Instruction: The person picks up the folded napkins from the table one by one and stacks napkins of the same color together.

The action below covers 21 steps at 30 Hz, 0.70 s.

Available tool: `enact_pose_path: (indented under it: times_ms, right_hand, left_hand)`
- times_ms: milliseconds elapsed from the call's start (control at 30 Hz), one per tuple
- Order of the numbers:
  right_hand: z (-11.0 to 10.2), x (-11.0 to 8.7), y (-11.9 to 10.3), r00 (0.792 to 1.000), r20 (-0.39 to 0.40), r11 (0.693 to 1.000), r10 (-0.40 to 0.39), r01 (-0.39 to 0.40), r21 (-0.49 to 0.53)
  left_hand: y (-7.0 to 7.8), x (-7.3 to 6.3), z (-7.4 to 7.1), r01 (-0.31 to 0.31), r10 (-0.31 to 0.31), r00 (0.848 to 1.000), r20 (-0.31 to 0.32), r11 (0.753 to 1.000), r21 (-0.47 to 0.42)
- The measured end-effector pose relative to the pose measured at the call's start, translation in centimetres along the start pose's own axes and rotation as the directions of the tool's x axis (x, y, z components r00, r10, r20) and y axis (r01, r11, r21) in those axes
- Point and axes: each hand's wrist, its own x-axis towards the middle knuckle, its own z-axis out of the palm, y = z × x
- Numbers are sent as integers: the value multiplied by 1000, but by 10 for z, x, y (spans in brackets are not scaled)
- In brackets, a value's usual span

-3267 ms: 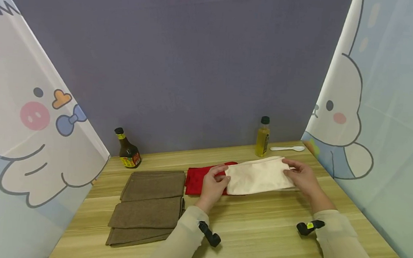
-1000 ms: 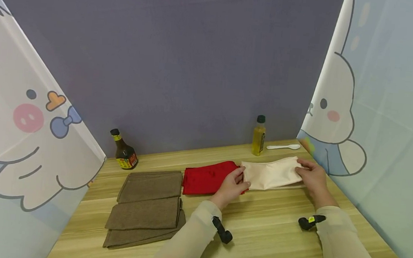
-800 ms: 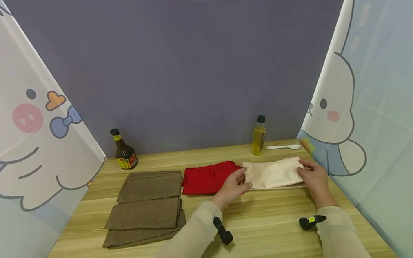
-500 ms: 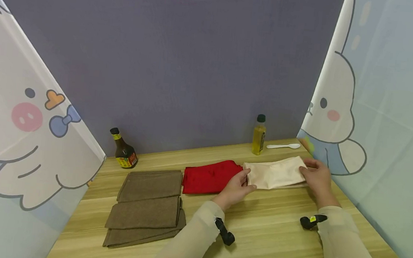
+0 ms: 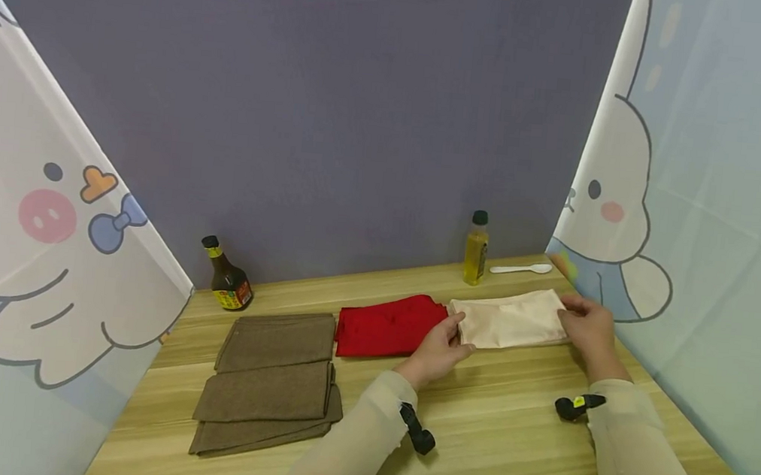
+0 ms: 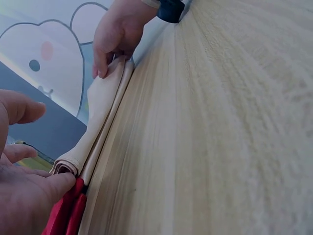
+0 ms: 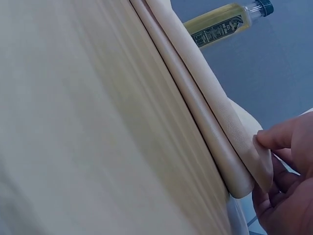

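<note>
At the right end of the cream cloth (image 5: 509, 323), the right hand (image 5: 590, 330) pinches the top layer between its thumb and fingers. At the left end, the left hand (image 5: 435, 352) is loose and spread around the folds; I can't quite tell if it is pressing on them. The cream cloth lies folded in layers on the tabletop (image 5: 499, 429). It looks soft, thin and light, and a bit shiny, so the layers may slide apart. It should not break, but it can sag in the middle. Both short ends look best to hold, with every layer pinched together. Just beside its left end is the red cloth (image 5: 386, 327). Behind it stands the yellow bottle (image 5: 477, 250), near the white spoon (image 5: 520, 269).
</note>
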Motion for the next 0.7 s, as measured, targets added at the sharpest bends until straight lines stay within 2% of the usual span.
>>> enact_pose_path:
  times_ms: [267,700]
  right_hand:
    - [2,3,9,998,49,998,49,-47,-36]
    - [1,2,11,994,107,996,17,-7,-89]
  left_hand:
    - [1,-2,3,10,-10,1000,-4,999,40]
    - [-2,1,8,13,-11,1000,-26,998,66]
